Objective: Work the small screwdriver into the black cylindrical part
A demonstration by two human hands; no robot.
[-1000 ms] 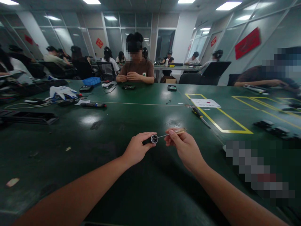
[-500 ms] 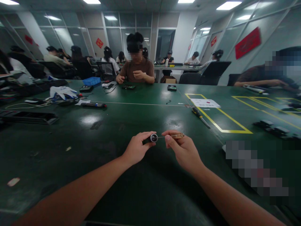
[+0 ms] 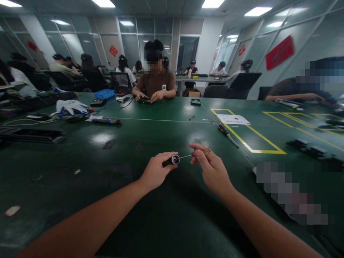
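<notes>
My left hand [image 3: 156, 168] is wrapped round a dark cylinder [image 3: 175, 159] with a silvery rim, its round end turned towards me. What is inside that end is too small to make out. My right hand [image 3: 212, 166] pinches a small screwdriver with a thin metal shaft [image 3: 185, 156] and a partly hidden, reddish and clear handle. The shaft points left, its tip at the mouth of the cylinder; how deep it reaches I cannot tell. Both hands are above the green table [image 3: 129, 208].
Beyond my hands lie a yellow-black screwdriver [image 3: 228, 135], a paper sheet [image 3: 233, 119] and a pen-like tool [image 3: 106, 121]. White gloves [image 3: 70, 106] and a blue basket [image 3: 104, 94] are at far left. A blurred-out object [image 3: 288, 195] lies right. A person [image 3: 154, 79] sits opposite.
My right hand has drawn back slightly to the right and its fingers have shifted on the handle, so more shaft shows. The person opposite has lowered both hands onto a small dark device.
</notes>
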